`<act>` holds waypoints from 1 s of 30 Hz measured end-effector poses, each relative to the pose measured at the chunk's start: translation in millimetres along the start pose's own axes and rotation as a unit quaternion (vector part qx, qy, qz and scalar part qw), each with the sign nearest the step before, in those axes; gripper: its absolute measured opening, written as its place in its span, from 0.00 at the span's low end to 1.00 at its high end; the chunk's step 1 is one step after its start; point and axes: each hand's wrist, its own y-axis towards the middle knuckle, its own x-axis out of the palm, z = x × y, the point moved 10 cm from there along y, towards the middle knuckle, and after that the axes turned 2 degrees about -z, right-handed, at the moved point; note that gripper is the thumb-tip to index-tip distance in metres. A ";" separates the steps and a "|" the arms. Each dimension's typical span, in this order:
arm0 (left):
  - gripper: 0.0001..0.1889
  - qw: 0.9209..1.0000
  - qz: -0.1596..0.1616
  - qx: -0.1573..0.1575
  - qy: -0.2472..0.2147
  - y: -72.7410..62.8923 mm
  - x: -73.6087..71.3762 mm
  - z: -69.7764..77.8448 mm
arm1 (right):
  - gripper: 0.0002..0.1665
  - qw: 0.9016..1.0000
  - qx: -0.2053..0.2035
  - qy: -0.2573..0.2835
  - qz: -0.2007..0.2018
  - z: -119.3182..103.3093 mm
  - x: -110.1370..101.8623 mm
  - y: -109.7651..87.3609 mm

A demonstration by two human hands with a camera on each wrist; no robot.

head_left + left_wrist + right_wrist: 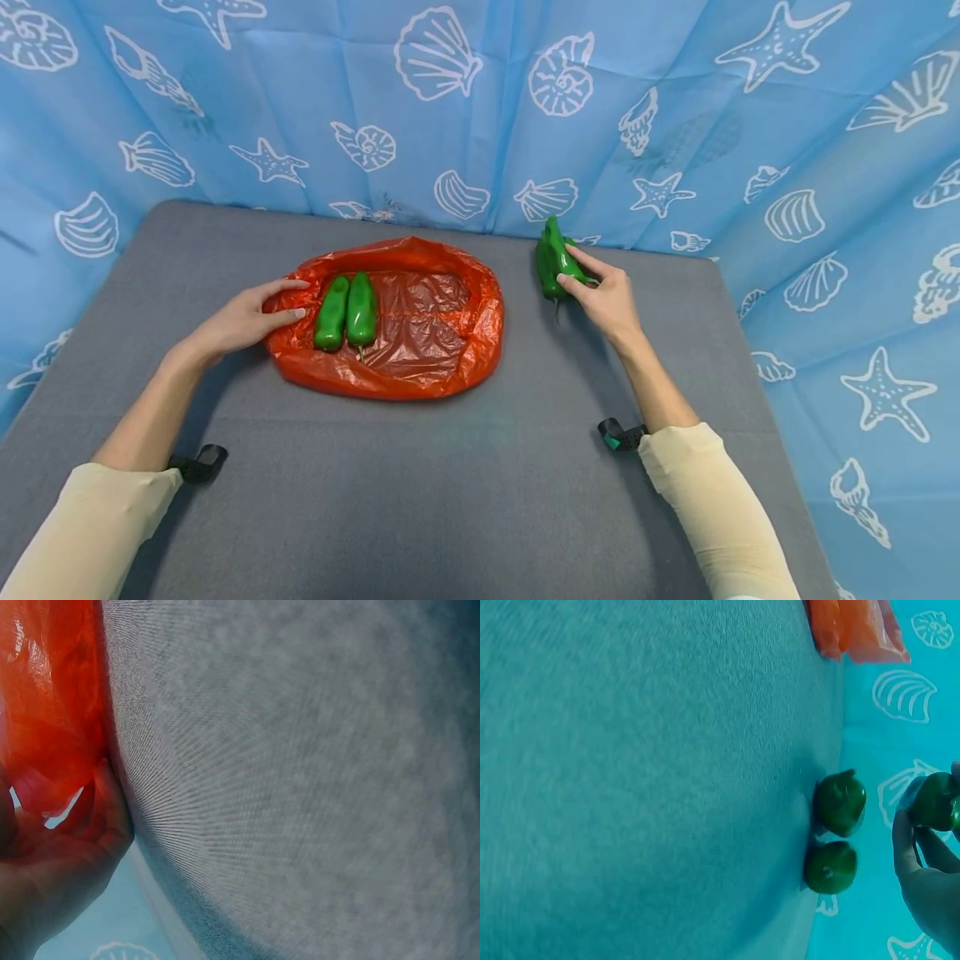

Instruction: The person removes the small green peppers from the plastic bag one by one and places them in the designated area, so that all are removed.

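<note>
A red plastic bag (390, 385) lies on the table with its mouth spread wide and its rim rolled out. Two green peppers (362, 310) lie side by side at its left end. My left hand (228, 321) grips the bag's left rim, fingers inside the edge; the left wrist view shows the red film (52, 712) between thumb and fingers. To the bag's right, my right hand (609, 302) pinches a green pepper (934, 801), held up off the table. Beneath it, two more green peppers (840, 804) rest on the cloth, partly hidden in the head view.
Grey cloth (420, 483) covers the table. A blue curtain (495, 125) with white shell and starfish prints hangs along the back and right side, close behind the peppers. Black wrist straps (198, 463) sit at both forearms.
</note>
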 end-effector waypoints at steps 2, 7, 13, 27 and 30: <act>0.36 1.000 -0.001 0.000 0.000 0.2 -0.1 -0.1 | 0.29 1.000 -0.003 -0.001 0.008 0.2 -4.0 0.1; 0.36 1.000 0.000 -0.002 -0.001 0.9 -0.6 -0.1 | 0.29 1.000 -0.005 -0.003 0.026 3.3 -12.7 0.3; 0.36 1.000 0.000 -0.007 0.003 1.0 -0.7 0.9 | 0.29 0.999 0.005 -0.002 0.046 13.3 -24.0 -0.3; 0.35 1.000 0.001 0.002 -0.002 1.9 -0.1 0.1 | 0.29 0.998 0.021 -0.009 0.058 32.8 -39.6 -3.0; 0.35 1.000 0.002 0.000 -0.004 1.0 -0.6 0.8 | 0.29 0.998 0.020 -0.011 0.062 37.4 -42.9 -0.6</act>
